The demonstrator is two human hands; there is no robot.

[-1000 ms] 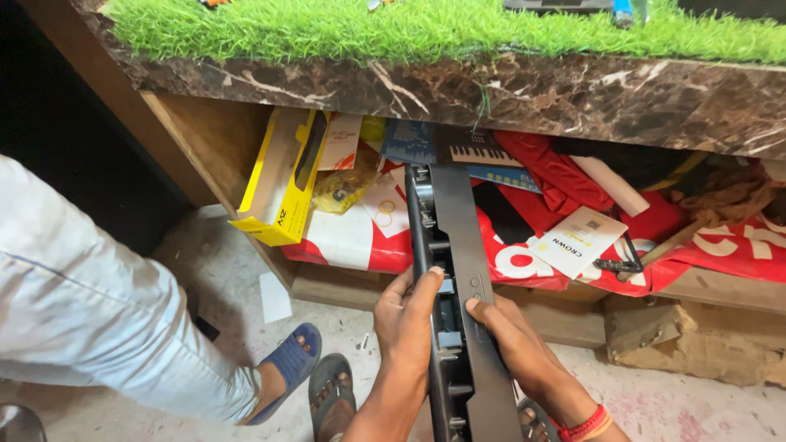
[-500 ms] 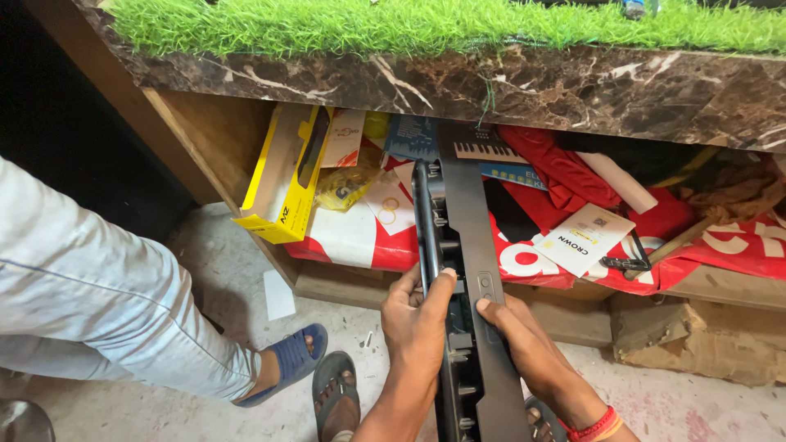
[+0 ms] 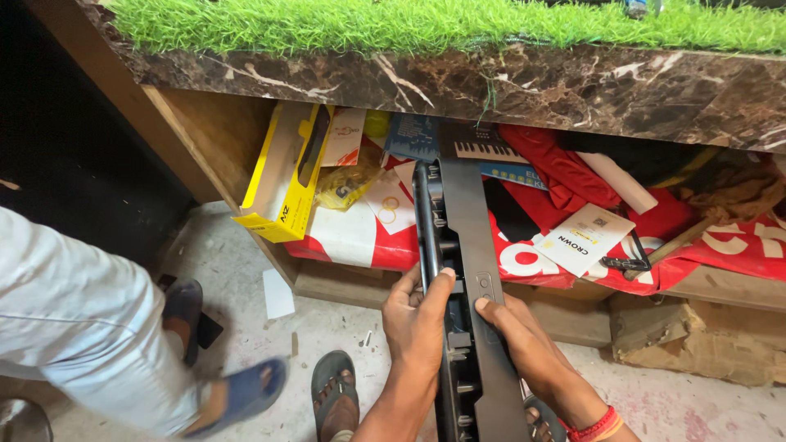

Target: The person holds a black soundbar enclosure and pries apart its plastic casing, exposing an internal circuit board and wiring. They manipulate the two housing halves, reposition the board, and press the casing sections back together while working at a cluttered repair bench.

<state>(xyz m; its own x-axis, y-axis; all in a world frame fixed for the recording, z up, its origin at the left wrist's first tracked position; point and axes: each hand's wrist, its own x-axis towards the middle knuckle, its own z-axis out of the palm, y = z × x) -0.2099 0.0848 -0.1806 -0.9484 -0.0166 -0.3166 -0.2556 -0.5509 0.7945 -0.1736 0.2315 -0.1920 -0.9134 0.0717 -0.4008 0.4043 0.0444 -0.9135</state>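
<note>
A long black keyboard-like instrument (image 3: 463, 245) stands on edge, its far end poking into a cluttered shelf under the counter. My left hand (image 3: 417, 323) grips its left edge, thumb laid across the ribbed underside. My right hand (image 3: 524, 340) holds the right side, fingertips near a small panel; a red and yellow band circles that wrist. My foot in a dark sandal (image 3: 334, 393) is on the floor below.
A marble counter edge (image 3: 491, 82) topped with green artificial turf overhangs the shelf. Inside lie a yellow box (image 3: 282, 176), red printed sheeting (image 3: 360, 237), a picture of a keyboard, papers and a hammer (image 3: 655, 250). Another person's pale trouser leg (image 3: 74, 327) and blue sandal stand at left.
The view has shifted slightly upward and the other person's blue-sandalled foot has stepped back to the left. Both my hands keep their hold on the black instrument.
</note>
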